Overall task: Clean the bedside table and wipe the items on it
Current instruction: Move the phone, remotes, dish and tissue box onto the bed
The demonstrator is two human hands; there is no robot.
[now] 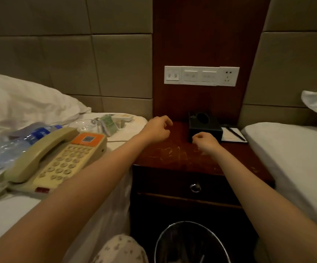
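While both hands hover over the scratched dark-wood bench (172, 154), the left hand (158, 130) hangs with fingers loosely curled and the right hand (205, 140) is balled into a loose fist, neither holding anything. A black tissue box (205, 128) sits just beyond the right hand, with a notepad (229, 136) to its right. Left of the left hand, a beige telephone (58, 160) lies on the bed (11, 215). A switch panel (201, 75) is mounted on the wall beyond.

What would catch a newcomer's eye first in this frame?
Two bare forearms reach over the scratched dark wooden bedside table, the left hand and right hand both holding nothing, close to a black tissue box at the back. A beige telephone lies off the table, on the bed to the left.
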